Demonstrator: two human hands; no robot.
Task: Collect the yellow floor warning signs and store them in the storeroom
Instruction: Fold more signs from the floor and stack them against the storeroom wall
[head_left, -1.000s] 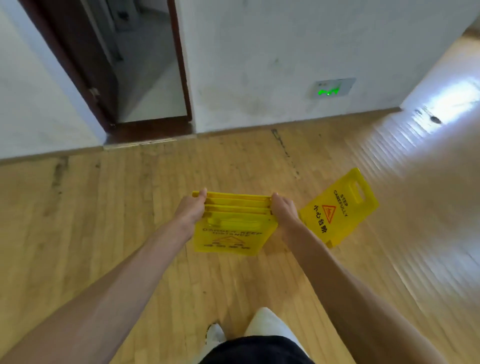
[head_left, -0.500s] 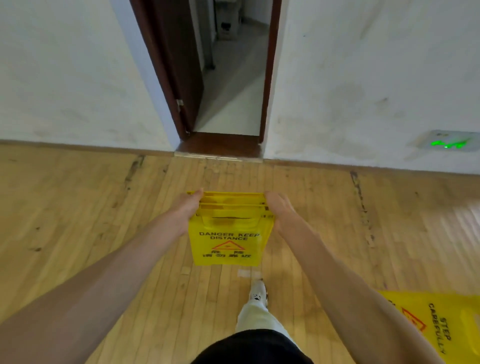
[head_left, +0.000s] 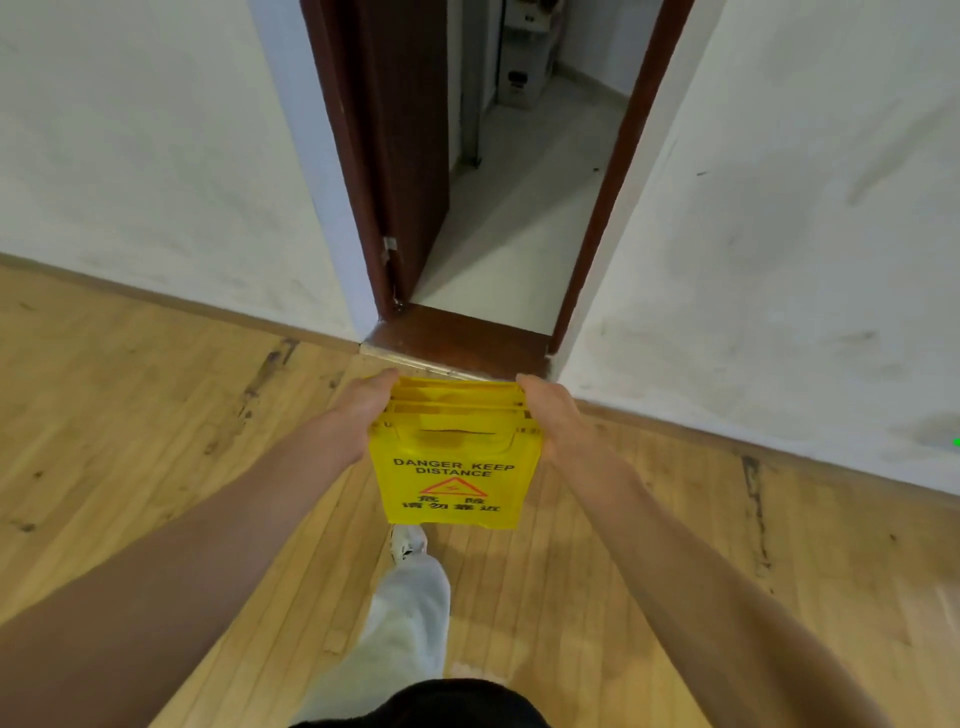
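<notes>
Carrying the stack of yellow signs just before the doorway, the left hand and the right hand each grip one top side with curled fingers. These signs look picked up already. Walking through and putting them down inside is left, I think. The front sign says "DANGER KEEP DISTANCE", with a red triangle and Chinese words below.

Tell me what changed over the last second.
The person has turned and walked toward the open doorway, now straight ahead and close. The separate sign lying on the floor to the right has dropped out of view. Unchanged: left hand and right hand still grip the top ends of the stack of yellow signs.
</notes>
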